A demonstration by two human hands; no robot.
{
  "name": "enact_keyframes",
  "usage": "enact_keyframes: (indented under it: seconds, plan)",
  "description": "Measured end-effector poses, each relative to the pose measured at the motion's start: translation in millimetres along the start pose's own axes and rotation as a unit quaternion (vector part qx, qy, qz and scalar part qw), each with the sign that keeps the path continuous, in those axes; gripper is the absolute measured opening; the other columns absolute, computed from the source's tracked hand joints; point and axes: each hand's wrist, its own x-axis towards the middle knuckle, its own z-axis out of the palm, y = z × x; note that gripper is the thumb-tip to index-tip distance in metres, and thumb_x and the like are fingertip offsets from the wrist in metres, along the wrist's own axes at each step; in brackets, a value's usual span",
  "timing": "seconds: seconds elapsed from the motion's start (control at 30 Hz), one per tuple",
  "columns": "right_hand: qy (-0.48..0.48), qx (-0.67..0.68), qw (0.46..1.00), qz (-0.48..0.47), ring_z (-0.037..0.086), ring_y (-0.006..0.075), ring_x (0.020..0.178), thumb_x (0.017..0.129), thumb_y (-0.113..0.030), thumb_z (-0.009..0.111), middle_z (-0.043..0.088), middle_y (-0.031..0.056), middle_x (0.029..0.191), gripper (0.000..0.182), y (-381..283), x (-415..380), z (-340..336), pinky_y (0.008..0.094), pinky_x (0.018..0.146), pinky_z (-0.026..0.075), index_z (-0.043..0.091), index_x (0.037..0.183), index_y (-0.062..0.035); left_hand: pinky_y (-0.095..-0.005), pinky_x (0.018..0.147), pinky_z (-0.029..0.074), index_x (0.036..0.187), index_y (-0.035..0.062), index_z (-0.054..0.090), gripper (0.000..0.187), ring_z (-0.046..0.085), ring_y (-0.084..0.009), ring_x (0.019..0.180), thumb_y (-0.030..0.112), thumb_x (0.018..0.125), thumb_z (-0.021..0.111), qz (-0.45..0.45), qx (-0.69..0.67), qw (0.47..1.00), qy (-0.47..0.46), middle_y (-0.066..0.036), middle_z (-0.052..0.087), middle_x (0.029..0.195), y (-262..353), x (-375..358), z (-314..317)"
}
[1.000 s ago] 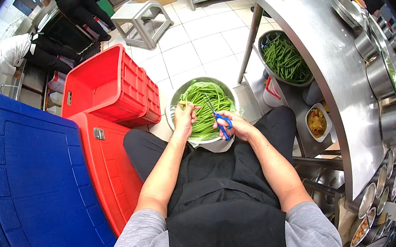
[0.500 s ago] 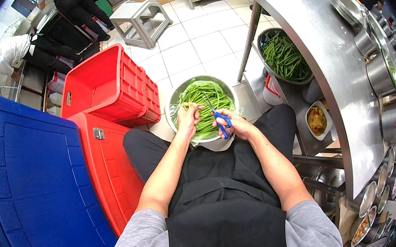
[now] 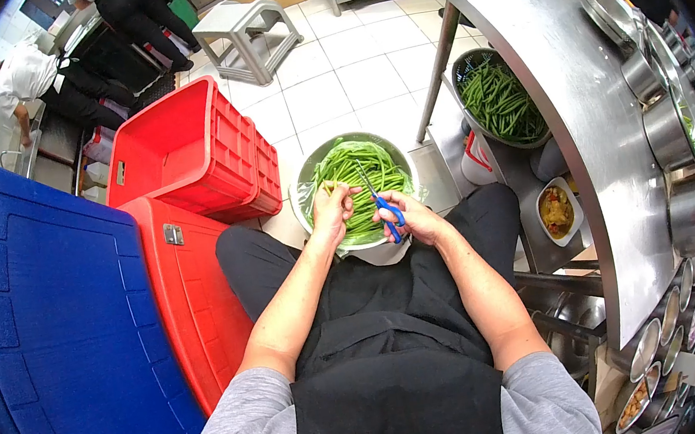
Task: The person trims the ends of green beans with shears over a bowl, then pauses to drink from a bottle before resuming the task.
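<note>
Between my knees, a round bowl [image 3: 300,179] holds long green beans [image 3: 356,161] in a clear plastic bag. Over its left side my left hand [image 3: 332,210] is closed, with a thin piece of green bean showing at its fingers. My right hand [image 3: 418,220] grips scissors [image 3: 393,219] by their blue handles at the bowl's right side. Their blades point up and away from me over the beans, toward the left hand's fingertips. Whether the blades touch a bean is too small to tell.
Red crates [image 3: 219,146] and a blue lidded box [image 3: 66,309] stand on the left. A steel table [image 3: 553,65] curves along the right, with a basket of green beans [image 3: 499,101] beneath it. Ahead is a grey stool [image 3: 245,36]. Co-workers [image 3: 32,86] stand at the upper left.
My left hand has turned slightly, its fingertips shifting a little. The scissors stay almost where they were. At upper left, the co-worker's head and arm have moved.
</note>
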Motion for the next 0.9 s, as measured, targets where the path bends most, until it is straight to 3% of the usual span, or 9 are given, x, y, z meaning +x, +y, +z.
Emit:
enact_keyframes:
  seconds: [0.27,0.33,0.37,0.43,0.47,0.57,0.7,0.73,0.9]
  plan:
    - [0.033,-0.034,0.999,0.01,0.061,0.013,0.065,0.089,-0.021,0.072,0.063,0.0051,0.099,0.056,8,6,-3,0.0269,0.056,0.053,0.044,0.135,-0.0053,-0.0236,0.041,0.037,0.088,0.004,0.05,0.006,0.046,-0.0099,0.051,0.008,0.092,0.047,0.009,-0.005,0.996,0.086,-0.009,0.061,0.077,-17,14,-16]
    - [0.068,0.005,0.998,-0.003,0.061,0.0126,0.064,0.089,-0.025,0.072,0.063,0.0044,0.098,0.051,8,8,-7,0.0268,0.055,0.054,0.048,0.13,-0.0083,-0.0268,0.042,0.041,0.087,0.0032,0.053,0.012,0.051,-0.0112,0.054,0.011,0.092,0.045,-0.032,0.188,0.979,0.068,-0.007,0.057,0.071,-23,24,-23]
    - [0.067,0.004,0.998,-0.002,0.061,0.0126,0.064,0.089,-0.025,0.072,0.063,0.0044,0.098,0.051,9,9,-10,0.0268,0.055,0.054,0.048,0.13,-0.0083,-0.0268,0.042,0.041,0.087,0.0032,0.053,0.012,0.051,-0.0112,0.054,0.011,0.092,0.045,-0.031,0.187,0.979,0.07,-0.007,0.057,0.071,-27,27,-26]
    - [0.099,0.034,0.994,-0.024,0.062,0.0129,0.063,0.089,-0.026,0.073,0.063,0.0048,0.097,0.05,9,11,-14,0.0273,0.055,0.054,0.049,0.128,-0.0088,-0.0368,0.054,0.051,0.09,0.0009,0.057,0.017,0.064,-0.0217,0.068,0.016,0.09,0.048,-0.044,0.376,0.926,-0.001,-0.014,0.063,0.075,-30,29,-21]
    - [0.109,0.034,0.993,-0.027,0.061,0.0128,0.063,0.088,-0.028,0.073,0.063,0.0051,0.097,0.051,9,11,-16,0.0275,0.055,0.054,0.048,0.129,-0.0088,-0.0368,0.054,0.051,0.09,0.0009,0.057,0.017,0.064,-0.0217,0.068,0.016,0.09,0.048,-0.043,0.375,0.926,-0.002,-0.014,0.063,0.075,-31,29,-19]
    - [0.119,0.02,0.992,-0.022,0.061,0.0127,0.064,0.088,-0.029,0.073,0.063,0.0049,0.097,0.053,9,9,-19,0.0275,0.055,0.054,0.047,0.129,-0.0092,-0.0472,0.087,0.049,0.095,-0.0001,0.062,0.022,0.063,-0.0398,0.098,0.02,0.085,0.059,0.072,0.679,0.728,-0.063,-0.024,0.066,0.099,-28,21,-10]
    - [0.12,0.017,0.992,-0.018,0.062,0.0129,0.064,0.088,-0.03,0.074,0.063,0.0049,0.097,0.054,10,8,-20,0.0276,0.055,0.054,0.047,0.13,-0.0091,-0.0468,0.084,0.049,0.091,0.002,0.063,0.019,0.063,-0.0376,0.099,0.019,0.083,0.065,0.108,0.658,0.742,-0.074,-0.023,0.065,0.102,-29,23,-23]
    - [0.111,0.01,0.994,-0.016,0.062,0.0131,0.064,0.087,-0.031,0.074,0.063,0.0051,0.098,0.055,10,8,-19,0.0275,0.055,0.054,0.047,0.13,-0.0092,-0.0458,0.082,0.05,0.097,0.0025,0.065,0.023,0.065,-0.037,0.095,0.022,0.085,0.065,0.143,0.638,0.755,-0.051,-0.022,0.067,0.098,-30,25,-26]
    - [0.07,-0.015,0.997,0.002,0.062,0.0137,0.064,0.086,-0.033,0.074,0.063,0.0055,0.1,0.058,7,9,-17,0.0273,0.054,0.053,0.046,0.131,-0.0093,-0.0393,0.075,0.052,0.108,0.0069,0.068,0.028,0.069,-0.0301,0.081,0.026,0.088,0.067,0.124,0.56,0.819,-0.007,-0.016,0.071,0.086,-5,19,-19]
